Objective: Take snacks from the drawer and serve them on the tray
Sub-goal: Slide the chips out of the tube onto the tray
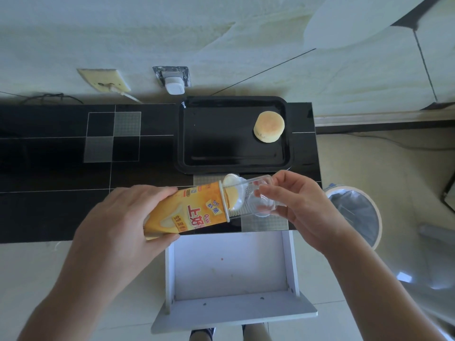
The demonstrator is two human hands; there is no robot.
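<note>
Currently the left hand (pixel 128 217) wraps its fingers and thumb round the base end of the yellow snack canister (pixel 187 210), holding it tilted nearly flat above the counter's (pixel 49 148) front edge. The right hand (pixel 302 205) pinches the clear plastic tray (pixel 248 198) that sticks out of the canister's mouth — pale chips (pixel 232 193) show inside it. Both are near the black tray (pixel 236 166) but short of it; one round bun (pixel 269 126) already sits in the tray's far right corner. The drawer (pixel 231 264) stands open below the hands, its visible floor bare.

Risks, as judged:
- The mouth lies over the gap between counter and drawer — if the insert slides out fast, chips probably drop into the drawer or onto the floor.
- The insert looks thin; a hard pinch likely buckles it and cracks chips.
- Tilting further before reaching the tray would spill short of it.
</note>
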